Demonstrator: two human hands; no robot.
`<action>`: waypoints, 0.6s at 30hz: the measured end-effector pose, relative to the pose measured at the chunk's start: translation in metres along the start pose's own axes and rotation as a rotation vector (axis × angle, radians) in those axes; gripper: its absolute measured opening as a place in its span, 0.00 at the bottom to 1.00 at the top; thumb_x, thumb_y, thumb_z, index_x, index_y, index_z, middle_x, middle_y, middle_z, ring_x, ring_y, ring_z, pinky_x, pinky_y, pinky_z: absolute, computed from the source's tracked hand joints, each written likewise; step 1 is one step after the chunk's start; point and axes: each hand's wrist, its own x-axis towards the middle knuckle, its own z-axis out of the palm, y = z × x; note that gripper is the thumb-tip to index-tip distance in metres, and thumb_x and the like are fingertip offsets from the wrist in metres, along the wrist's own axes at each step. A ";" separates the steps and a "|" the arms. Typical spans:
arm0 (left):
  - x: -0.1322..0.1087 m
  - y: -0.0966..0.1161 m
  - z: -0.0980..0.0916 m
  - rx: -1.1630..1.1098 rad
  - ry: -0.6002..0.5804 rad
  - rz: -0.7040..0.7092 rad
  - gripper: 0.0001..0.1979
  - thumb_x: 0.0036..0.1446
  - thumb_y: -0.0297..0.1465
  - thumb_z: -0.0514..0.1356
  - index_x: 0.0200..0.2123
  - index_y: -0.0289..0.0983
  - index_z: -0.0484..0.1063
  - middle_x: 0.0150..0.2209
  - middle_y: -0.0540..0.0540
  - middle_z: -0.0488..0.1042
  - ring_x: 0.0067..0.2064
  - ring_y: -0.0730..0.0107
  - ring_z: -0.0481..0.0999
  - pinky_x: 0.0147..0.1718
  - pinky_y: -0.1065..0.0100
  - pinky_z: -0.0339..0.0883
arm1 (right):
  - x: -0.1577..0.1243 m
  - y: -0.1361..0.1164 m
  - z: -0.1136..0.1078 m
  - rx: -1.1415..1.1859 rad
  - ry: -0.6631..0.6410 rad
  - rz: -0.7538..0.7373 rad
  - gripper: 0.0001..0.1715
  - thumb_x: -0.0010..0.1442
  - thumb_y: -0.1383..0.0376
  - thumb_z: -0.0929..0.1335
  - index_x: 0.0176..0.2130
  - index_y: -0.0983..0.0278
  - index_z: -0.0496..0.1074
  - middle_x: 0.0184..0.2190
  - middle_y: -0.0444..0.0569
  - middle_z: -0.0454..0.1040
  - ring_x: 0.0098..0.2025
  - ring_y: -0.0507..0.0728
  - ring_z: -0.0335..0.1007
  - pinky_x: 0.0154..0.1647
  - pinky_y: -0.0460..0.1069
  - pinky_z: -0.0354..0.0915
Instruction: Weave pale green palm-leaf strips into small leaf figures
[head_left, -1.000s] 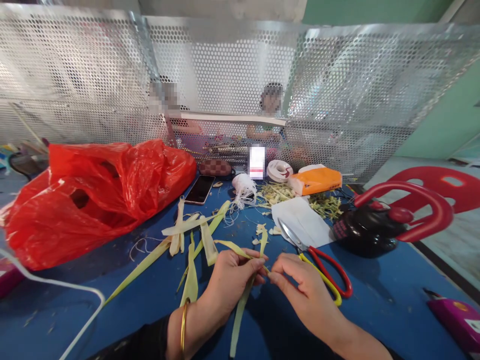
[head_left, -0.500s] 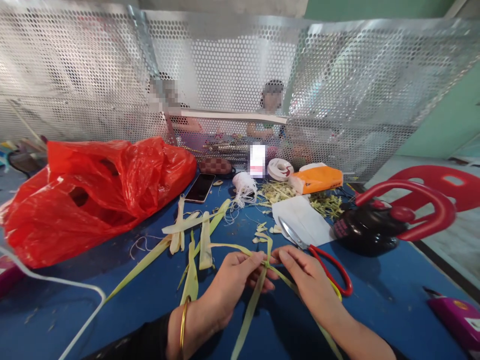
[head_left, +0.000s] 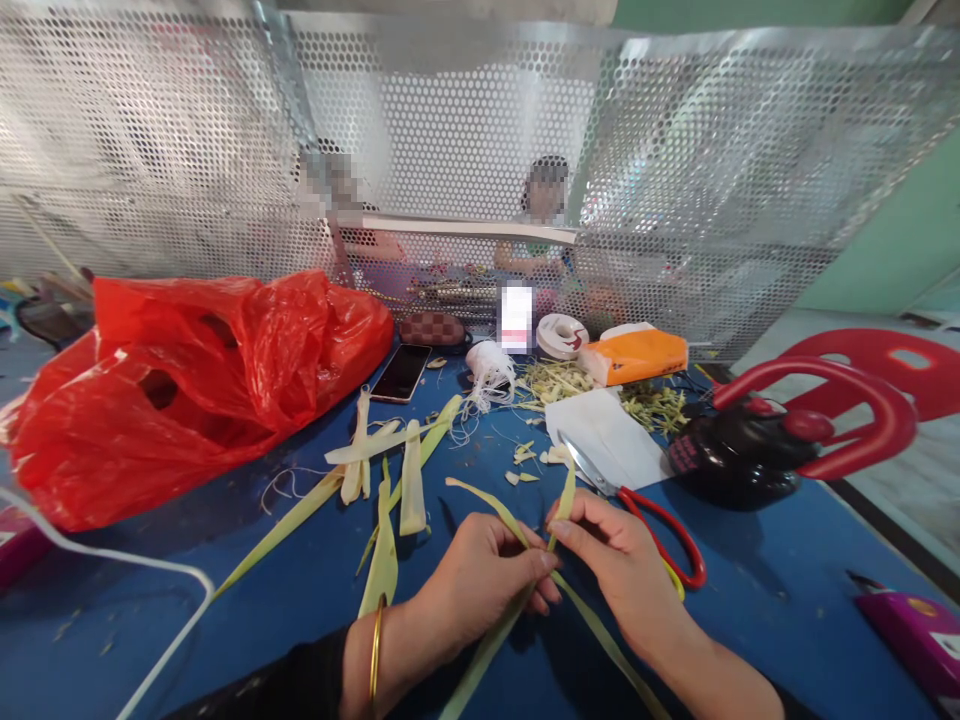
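Note:
Pale green leaf strips [head_left: 600,632] cross between my two hands above the blue table. My left hand [head_left: 480,572] is closed, its thumb and fingers pinching the crossing, which they mostly cover. One strip end sticks up to the left past that thumb, and long tails hang toward me on both sides. My right hand [head_left: 604,545] pinches an upright strip end [head_left: 565,492] between thumb and forefinger. Beside the right hand lie scissors [head_left: 667,525] with red handles, blades on a white paper [head_left: 611,435]. Several loose leaf strips [head_left: 384,560] lie left of my left hand.
A red plastic bag [head_left: 225,390] fills the left. Farther back are a phone [head_left: 401,373], white string [head_left: 491,372], a ribbon spool [head_left: 562,336] and an orange packet [head_left: 637,357]. A black pot [head_left: 739,455] stands right. Behind a perforated metal screen [head_left: 465,130] sit two people.
My left hand has shifted slightly right, its thumb now over the crossing. The right hand has taken hold of the upright strip end, which now leans to the right.

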 end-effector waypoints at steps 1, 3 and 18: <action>0.000 0.000 0.000 0.014 -0.010 0.002 0.07 0.47 0.31 0.62 0.23 0.33 0.72 0.19 0.47 0.74 0.19 0.77 0.69 0.22 0.74 0.63 | 0.000 0.000 0.000 -0.010 0.008 -0.007 0.11 0.58 0.62 0.67 0.25 0.63 0.68 0.26 0.44 0.68 0.31 0.54 0.63 0.35 0.48 0.61; 0.000 0.000 -0.001 0.034 -0.018 -0.007 0.08 0.47 0.32 0.62 0.22 0.33 0.71 0.19 0.48 0.74 0.18 0.78 0.69 0.21 0.74 0.62 | 0.000 0.000 0.000 -0.030 0.021 -0.017 0.11 0.58 0.63 0.67 0.25 0.63 0.68 0.25 0.43 0.68 0.31 0.54 0.63 0.34 0.48 0.61; 0.003 0.002 -0.006 -0.155 0.049 0.026 0.12 0.46 0.23 0.61 0.37 0.29 0.76 0.28 0.45 0.79 0.24 0.77 0.75 0.30 0.74 0.67 | 0.008 0.002 -0.009 -0.066 0.123 0.052 0.16 0.61 0.54 0.65 0.33 0.63 0.72 0.31 0.46 0.74 0.37 0.57 0.69 0.40 0.48 0.63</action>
